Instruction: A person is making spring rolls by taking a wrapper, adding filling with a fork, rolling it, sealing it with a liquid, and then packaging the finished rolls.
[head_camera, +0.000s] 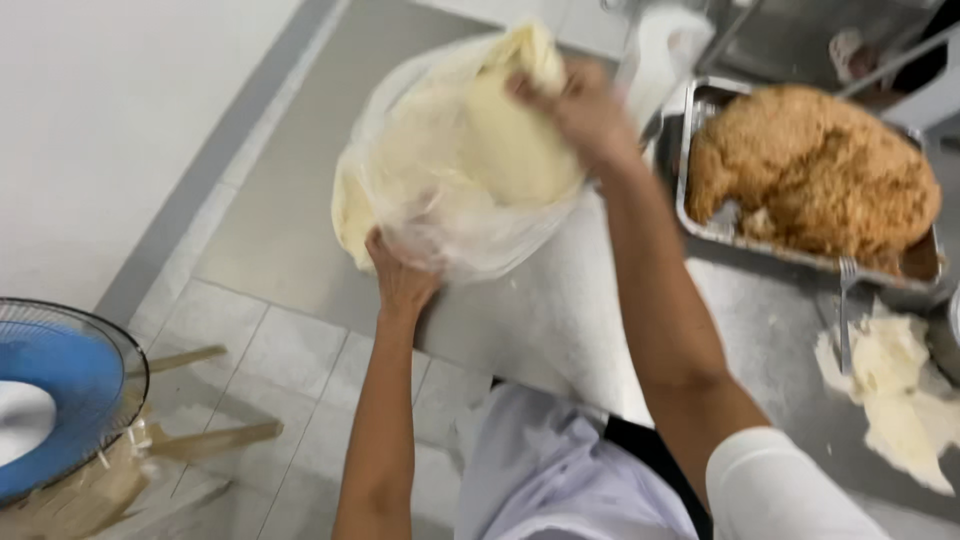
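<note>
Nearest the camera, the person's pale apron (560, 480) hangs against the edge of the steel table (560, 310), and both bare forearms reach away from it toward a clear plastic bag (440, 180) full of pale yellow dough (515, 140). The bag sits at the table's left corner, partly hanging over the edge above the tiled floor (290, 350).

The left hand (400, 275) is the nearer one. It is pressed up against the bag's lower side, fingers curled into the plastic, cupping the weight from below. The right hand (585, 105) lies farther out and higher, clenched on the bag's top where the plastic and a fold of dough bunch together. So the bag's long axis runs slantwise, from the lower left grip up and away to the upper right grip, with the bulk of the dough between the two hands and leaning left over the edge.

Right of the right forearm stands a steel tray (700, 215) heaped with brown crumbly filling (820, 175). Just in front of it a fork (845, 310) rests beside a flattened piece of dough on the table. Far left, low down, a blue fan (60, 400) stands on the floor.
</note>
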